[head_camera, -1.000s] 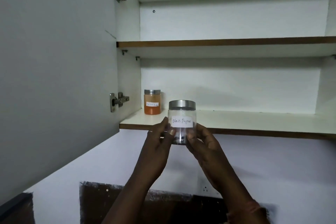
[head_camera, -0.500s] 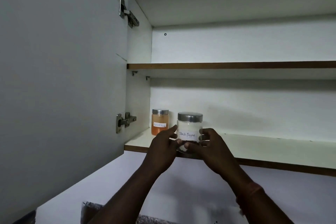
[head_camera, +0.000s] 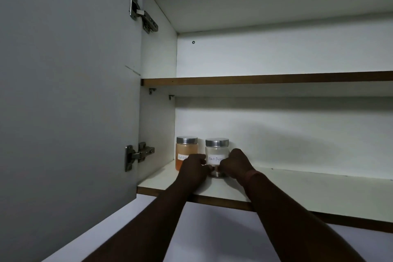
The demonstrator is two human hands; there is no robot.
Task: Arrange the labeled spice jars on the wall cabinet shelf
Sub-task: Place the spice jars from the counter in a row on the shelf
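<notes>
A clear jar with a steel lid and a white "Black Pepper" label [head_camera: 216, 152] stands on the lower shelf [head_camera: 297, 189] of the wall cabinet, toward its left end. My left hand [head_camera: 194, 167] and my right hand [head_camera: 235, 164] grip its lower part from either side and hide its base. Just to its left, near the cabinet's side wall, stands an orange-filled jar [head_camera: 185, 151] with a steel lid and a small label; my left hand covers part of it.
The grey cabinet door [head_camera: 68, 91] hangs open on the left, with two metal hinges. The upper shelf [head_camera: 265, 78] shows nothing on it. To the right of the jars, the lower shelf runs on bare. A white wall lies below the cabinet.
Both hands carried the Black Pepper jar up and back from the shelf's front edge, and it now stands beside the orange jar. The view has tilted upward.
</notes>
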